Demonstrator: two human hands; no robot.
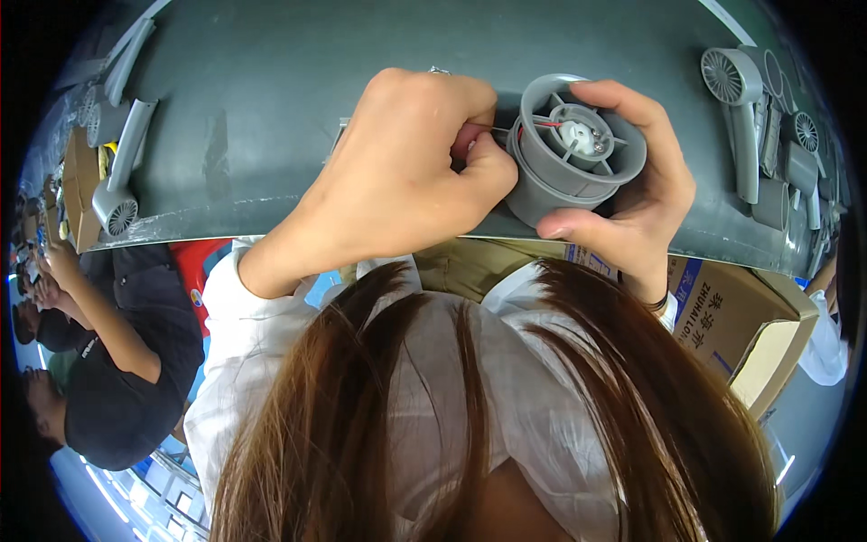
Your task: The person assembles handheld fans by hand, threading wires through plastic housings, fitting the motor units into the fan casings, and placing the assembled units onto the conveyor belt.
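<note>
A grey round fan housing (564, 194) stands over the dark table, its ribbed end facing up. My right hand (655, 172) is wrapped round its right side, thumb at the near side and fingers over the far rim. Inside the ring, spokes carry a central hub with a white motor part (578, 137) in it. Thin wires (542, 126), one of them red, run from the hub out over the left rim. My left hand (424, 163) is closed in a pinch on the wires, just left of the housing. Its fingertips are mostly hidden behind the knuckles.
Several grey handheld fan shells (745, 117) lie at the table's right end, more fan parts (126, 172) at the left. A small metal object (341, 135) shows partly behind my left wrist. A cardboard box (741, 316) stands below right. Another person (135, 361) sits at the left.
</note>
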